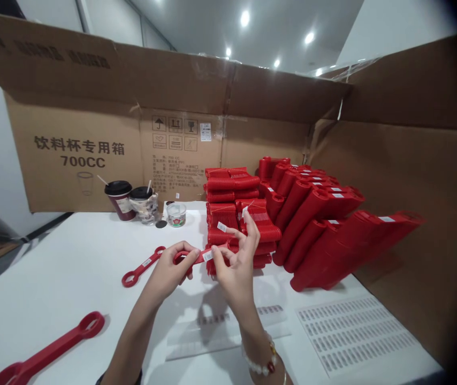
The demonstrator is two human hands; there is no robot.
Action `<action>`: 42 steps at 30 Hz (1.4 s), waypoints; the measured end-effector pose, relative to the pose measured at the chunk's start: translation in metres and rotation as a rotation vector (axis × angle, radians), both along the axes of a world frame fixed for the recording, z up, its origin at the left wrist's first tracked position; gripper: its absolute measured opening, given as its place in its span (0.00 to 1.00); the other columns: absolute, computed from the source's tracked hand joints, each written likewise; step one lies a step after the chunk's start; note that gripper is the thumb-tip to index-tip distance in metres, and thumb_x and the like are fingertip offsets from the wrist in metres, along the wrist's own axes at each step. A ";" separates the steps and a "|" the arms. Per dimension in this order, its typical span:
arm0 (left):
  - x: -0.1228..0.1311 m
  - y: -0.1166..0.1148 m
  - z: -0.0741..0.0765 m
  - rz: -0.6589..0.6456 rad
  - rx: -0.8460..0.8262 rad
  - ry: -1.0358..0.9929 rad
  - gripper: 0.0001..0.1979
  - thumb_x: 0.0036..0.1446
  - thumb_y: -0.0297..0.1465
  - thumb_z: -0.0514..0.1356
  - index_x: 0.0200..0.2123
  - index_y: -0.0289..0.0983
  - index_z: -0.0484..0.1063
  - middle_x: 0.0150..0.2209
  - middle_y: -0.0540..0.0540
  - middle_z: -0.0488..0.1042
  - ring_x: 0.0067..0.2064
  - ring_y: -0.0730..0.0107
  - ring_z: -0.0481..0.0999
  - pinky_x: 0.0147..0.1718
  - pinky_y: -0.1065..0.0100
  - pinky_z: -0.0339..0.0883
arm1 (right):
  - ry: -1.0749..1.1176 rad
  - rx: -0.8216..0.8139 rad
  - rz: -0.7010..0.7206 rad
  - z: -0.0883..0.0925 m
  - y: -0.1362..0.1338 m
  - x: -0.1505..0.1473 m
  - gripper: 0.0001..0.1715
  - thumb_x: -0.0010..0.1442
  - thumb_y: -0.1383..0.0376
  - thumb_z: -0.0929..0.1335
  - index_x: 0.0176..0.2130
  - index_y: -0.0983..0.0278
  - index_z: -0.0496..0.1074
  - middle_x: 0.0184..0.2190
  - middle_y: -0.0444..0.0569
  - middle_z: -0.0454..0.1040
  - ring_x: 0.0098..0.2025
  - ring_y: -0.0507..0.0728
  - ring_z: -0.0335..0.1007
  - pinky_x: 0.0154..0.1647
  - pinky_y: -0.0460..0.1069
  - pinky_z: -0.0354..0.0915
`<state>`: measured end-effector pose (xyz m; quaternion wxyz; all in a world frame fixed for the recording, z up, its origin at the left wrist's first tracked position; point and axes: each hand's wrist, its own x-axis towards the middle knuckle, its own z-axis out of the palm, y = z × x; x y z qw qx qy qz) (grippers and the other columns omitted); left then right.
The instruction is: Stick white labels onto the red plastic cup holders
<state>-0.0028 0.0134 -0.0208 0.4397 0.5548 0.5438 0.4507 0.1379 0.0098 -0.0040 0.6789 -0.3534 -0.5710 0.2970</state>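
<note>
My left hand [171, 269] is closed around one end of a flat red plastic strip [196, 256] with ring ends. My right hand [237, 260] pinches a small white label [207, 255] onto the middle of that strip, its other fingers raised. Both hands hover above the white table [71, 278], in front of stacks of red folded pieces [232, 214]. A second red strip with a label [142, 266] lies on the table just left of my left hand. A sheet of barcode labels [352, 331] lies to the right.
Another red strip [52, 350] lies at the near left. A peeled label backing sheet [220, 334] lies under my wrists. Leaning rows of red pieces [325, 224] fill the right. Two lidded drink cups [120, 199] and a small tub [176, 214] stand at the back, with cardboard walls [92, 144] around.
</note>
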 end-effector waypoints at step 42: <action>-0.006 -0.007 0.010 0.205 0.094 0.067 0.17 0.55 0.46 0.58 0.29 0.38 0.65 0.17 0.55 0.66 0.19 0.76 0.61 0.19 0.74 0.54 | -0.024 0.180 -0.337 -0.009 0.019 0.001 0.35 0.62 0.71 0.65 0.62 0.49 0.53 0.62 0.52 0.48 0.55 0.57 0.63 0.50 0.55 0.72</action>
